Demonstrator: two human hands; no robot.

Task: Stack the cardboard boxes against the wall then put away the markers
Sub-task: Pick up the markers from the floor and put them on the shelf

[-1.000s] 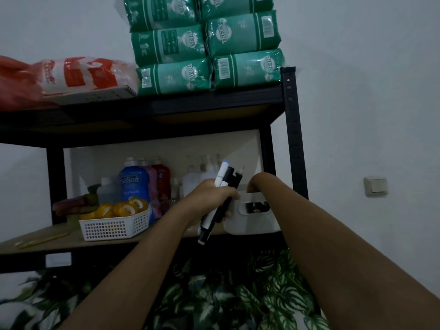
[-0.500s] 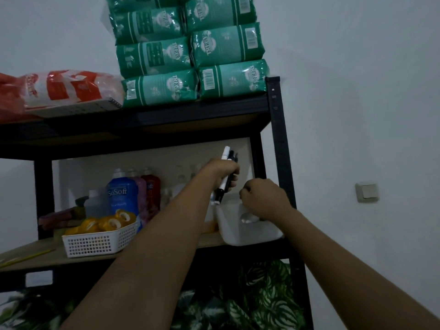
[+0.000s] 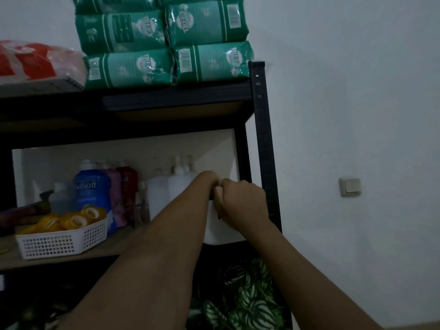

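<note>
Now the markers, which half a second ago stood up out of our left hand (image 3: 209, 184), no longer show at all; we judge they have gone down into the white plastic bin (image 3: 220, 231) on the shelf, though its inside is hidden from us. That left hand has dipped behind the bin's rim, and we cannot tell whether its fingers are curled or loose. Just beside it, touching, our right hand (image 3: 240, 201) grips the rim with fingers folded over the edge. Left of the fingers stand pale plastic bottles (image 3: 171, 186), a blue softener bottle (image 3: 91, 189) and a white mesh basket (image 3: 62, 241). Above sit green packets (image 3: 166, 44). If so, only letting go remains.
</note>
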